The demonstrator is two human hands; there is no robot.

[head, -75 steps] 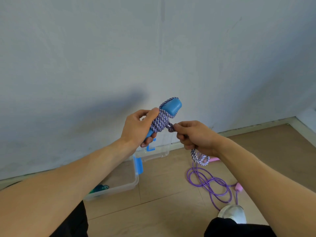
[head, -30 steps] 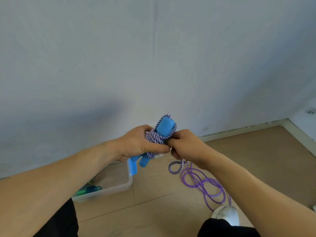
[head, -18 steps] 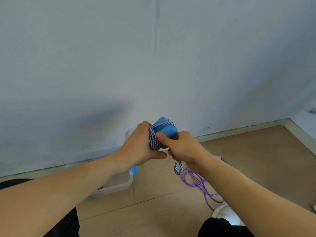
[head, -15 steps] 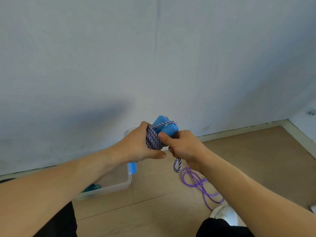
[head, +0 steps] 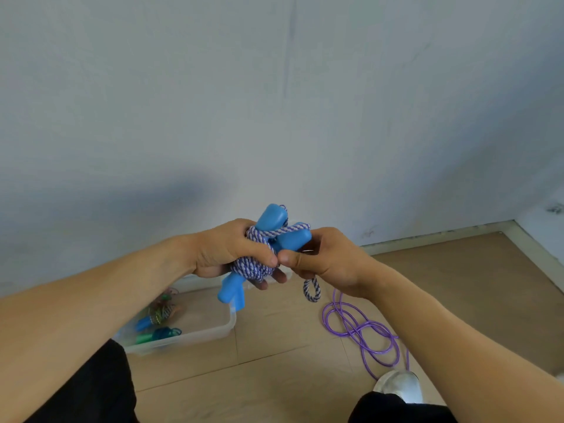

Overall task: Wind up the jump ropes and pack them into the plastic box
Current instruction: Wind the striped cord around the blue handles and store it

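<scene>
A jump rope with two blue handles [head: 291,239] has its purple-and-white braided cord [head: 251,268] wound around the handles. My left hand [head: 227,250] grips this bundle in front of the wall. My right hand [head: 323,257] pinches the cord's loose end beside it, and a short loop [head: 311,290] hangs below that hand. A clear plastic box [head: 210,326] sits on the floor at lower left with other wound ropes [head: 157,323] inside. A thin purple jump rope [head: 363,334] lies loosely coiled on the floor to the right.
A grey-white wall [head: 274,102] rises just behind the hands, meeting the light wooden floor [head: 457,285] at a skirting. My white shoe [head: 398,386] and dark trouser legs show at the bottom edge, close to the purple rope.
The cord was wound further around the blue handles, so the hanging tail has shrunk to a short loop. Both hands dropped lower and came together on the bundle.
</scene>
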